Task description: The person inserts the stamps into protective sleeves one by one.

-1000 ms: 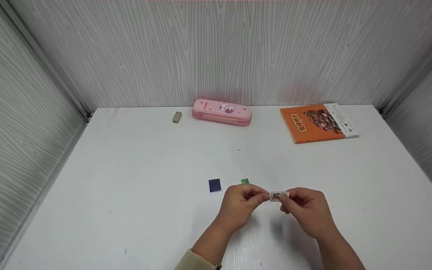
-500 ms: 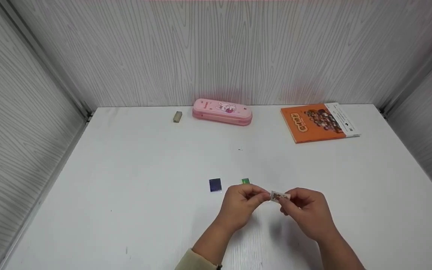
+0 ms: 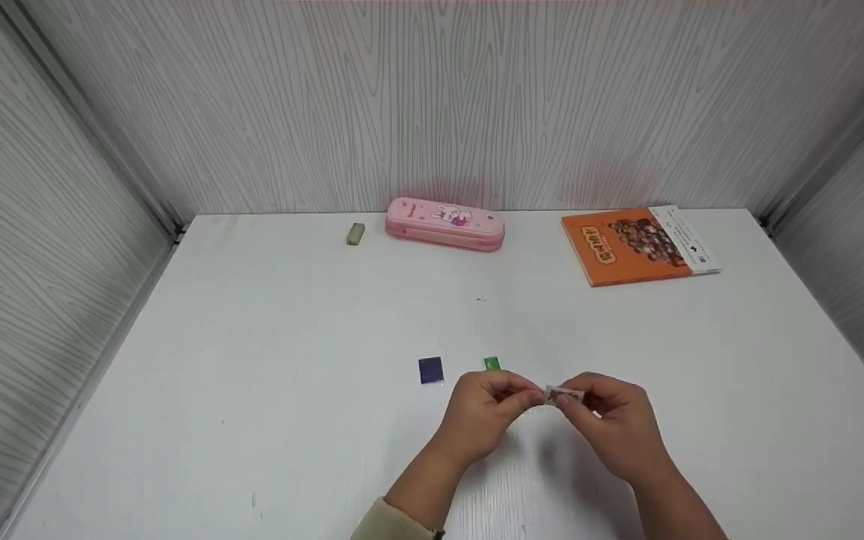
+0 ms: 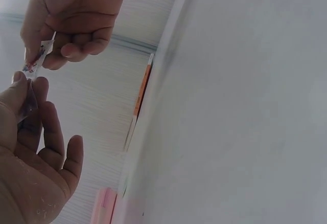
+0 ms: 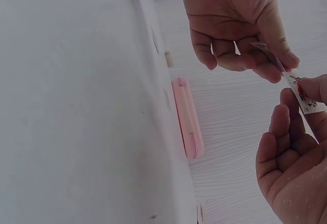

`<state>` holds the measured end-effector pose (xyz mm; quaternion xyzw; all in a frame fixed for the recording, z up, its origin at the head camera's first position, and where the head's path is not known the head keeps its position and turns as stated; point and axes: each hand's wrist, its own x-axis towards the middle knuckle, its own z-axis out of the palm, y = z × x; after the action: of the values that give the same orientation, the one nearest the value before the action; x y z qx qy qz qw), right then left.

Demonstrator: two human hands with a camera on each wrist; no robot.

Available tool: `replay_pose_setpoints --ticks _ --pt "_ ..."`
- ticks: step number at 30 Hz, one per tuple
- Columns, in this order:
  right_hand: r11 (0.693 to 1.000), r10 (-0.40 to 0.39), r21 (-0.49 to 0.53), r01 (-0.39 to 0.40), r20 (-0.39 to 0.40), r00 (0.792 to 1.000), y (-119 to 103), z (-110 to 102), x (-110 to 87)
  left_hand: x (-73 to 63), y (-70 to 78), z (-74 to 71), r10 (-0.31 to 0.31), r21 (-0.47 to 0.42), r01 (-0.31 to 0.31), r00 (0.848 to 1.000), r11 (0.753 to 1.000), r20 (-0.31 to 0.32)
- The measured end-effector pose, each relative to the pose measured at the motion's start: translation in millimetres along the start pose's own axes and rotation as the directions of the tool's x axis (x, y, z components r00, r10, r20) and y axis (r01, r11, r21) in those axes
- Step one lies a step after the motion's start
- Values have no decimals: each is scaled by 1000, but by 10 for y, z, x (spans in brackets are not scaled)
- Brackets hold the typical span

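Observation:
Between the two hands is a small white slip (image 3: 567, 394) with a coloured print. The right hand (image 3: 616, 420) pinches it between thumb and forefinger. From the other side, the thumb and forefinger of the left hand (image 3: 477, 416) pinch a clear, thin film (image 5: 271, 52) that meets the slip's end. In the left wrist view the slip (image 4: 40, 59) is bent and tilted, fingertips of both hands close together on it. Just beyond the left hand lies a small green piece (image 3: 492, 363), partly hidden by that hand. A dark blue square (image 3: 430, 370) lies flat to its left.
At the back of the white table (image 3: 289, 337) lies a pink pencil case (image 3: 445, 225) with a rabbit print. Left of it is a small greyish block (image 3: 355, 234). An orange book (image 3: 627, 244) with a white band lies back right. Grey panels enclose the table's back and sides.
Both hands keep their pinch. The left hand has shifted slightly right and down, and the slip has tilted and moved a little to the right, with the fingertips closer together.

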<state>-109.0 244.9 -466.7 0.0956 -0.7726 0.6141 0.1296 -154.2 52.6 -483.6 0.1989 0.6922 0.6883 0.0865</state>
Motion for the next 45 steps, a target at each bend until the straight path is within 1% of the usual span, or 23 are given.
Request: replay_pose_setpoints --ticks 7,14,21,26,31,39,45 --pt "1000 -24 -8 24 8 1000 4 -7 -3 6 8 0 -15 -6 15 1000 1000 -1" --pt "999 -10 -38 10 10 1000 4 -13 -1 7 4 0 -15 -3 15 1000 1000 -1" --pt "999 -15 -41 15 8 1000 4 -9 -1 7 -8 -7 8 -8 -8 1000 1000 4" --pt "999 -19 -43 19 11 1000 3 -8 -2 5 -19 -7 14 -6 -13 1000 1000 3" --pt "999 -9 -47 10 12 1000 7 -11 -5 4 -24 -5 16 6 -16 1000 1000 2" --pt "996 34 -81 -34 0 999 -11 -9 4 1 -27 -1 18 63 -19 1000 998 14" --pt "995 54 -85 -54 -2 999 -14 -14 5 -4 -10 1 14 48 -14 1000 999 4"
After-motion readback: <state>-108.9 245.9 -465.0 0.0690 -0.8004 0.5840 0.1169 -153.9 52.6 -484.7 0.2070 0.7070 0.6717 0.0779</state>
